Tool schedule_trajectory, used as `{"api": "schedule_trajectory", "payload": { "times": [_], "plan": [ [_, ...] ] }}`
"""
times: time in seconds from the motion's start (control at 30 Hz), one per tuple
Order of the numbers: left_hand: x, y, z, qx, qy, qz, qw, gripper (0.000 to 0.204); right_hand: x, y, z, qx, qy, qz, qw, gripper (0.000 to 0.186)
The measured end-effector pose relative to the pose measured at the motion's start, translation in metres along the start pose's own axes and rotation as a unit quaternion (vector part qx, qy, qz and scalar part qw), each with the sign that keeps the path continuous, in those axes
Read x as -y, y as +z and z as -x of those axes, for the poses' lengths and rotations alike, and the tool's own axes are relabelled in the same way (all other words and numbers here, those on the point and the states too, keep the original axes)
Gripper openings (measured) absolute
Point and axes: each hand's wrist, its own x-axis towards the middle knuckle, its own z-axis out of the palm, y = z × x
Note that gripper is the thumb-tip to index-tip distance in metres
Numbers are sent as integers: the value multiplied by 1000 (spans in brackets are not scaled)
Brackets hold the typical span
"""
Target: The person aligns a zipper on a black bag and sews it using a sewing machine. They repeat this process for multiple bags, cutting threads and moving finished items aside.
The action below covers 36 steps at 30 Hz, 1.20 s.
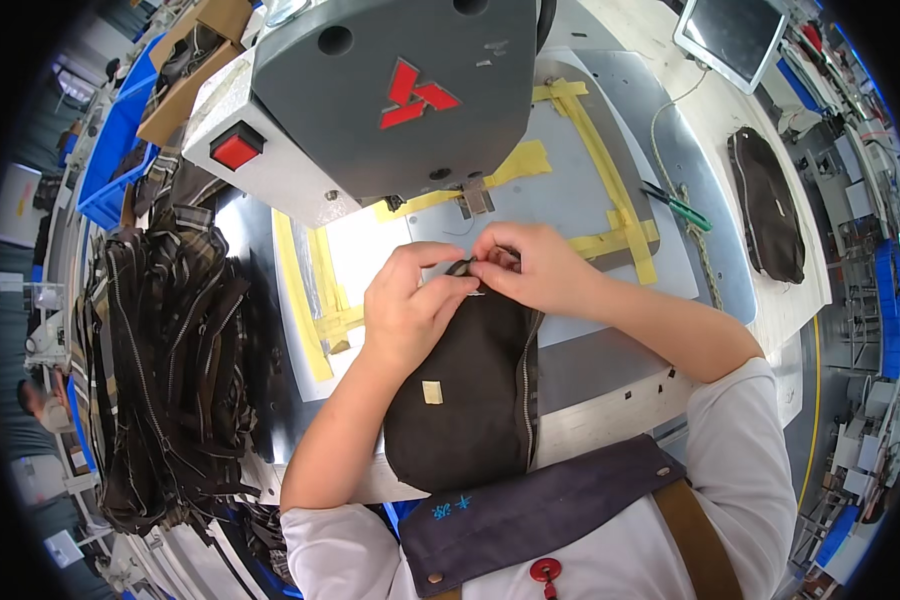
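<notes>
From the head camera, there it was: the grey sewing machine head [310, 90] wore a bold red emblem [403, 82] of three diamonds! Blue characters [452, 506] showed on the dark apron [560, 515], nearer the wearer than the machine head; a blank-looking cream label [432, 392] sat on the dark brown zippered pouch [470, 420]. And that pouch lay just on the wearer's side of the machine head, long axis running straight toward it, narrow end foremost, metal zipper [526, 400] along its right edge. Left hand [405, 300], right hand [535, 268]: both pinched that foremost end, fingertips nearly meeting!
</notes>
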Motion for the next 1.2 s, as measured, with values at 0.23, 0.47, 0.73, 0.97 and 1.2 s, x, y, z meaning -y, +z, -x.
{"api": "schedule_trajectory", "payload": {
  "times": [0.23,0.47,0.73,0.97,1.2],
  "plan": [
    [-8,3,-12,35,20,-63,997,21,-9,3,-5,-57,5,1,998,14],
    [-10,-1,-1,65,-150,18,986,17,5,2,3,-17,33,-37,999,18],
    [-4,-1,-2,78,-205,68,973,13,-4,2,8,-47,7,-22,999,15],
    [1,2,2,43,-206,80,974,15,-12,2,9,-66,-223,127,964,11],
    [0,0,2,42,-105,-21,993,15,0,-3,3,-28,-157,122,980,6]
  ]
}}
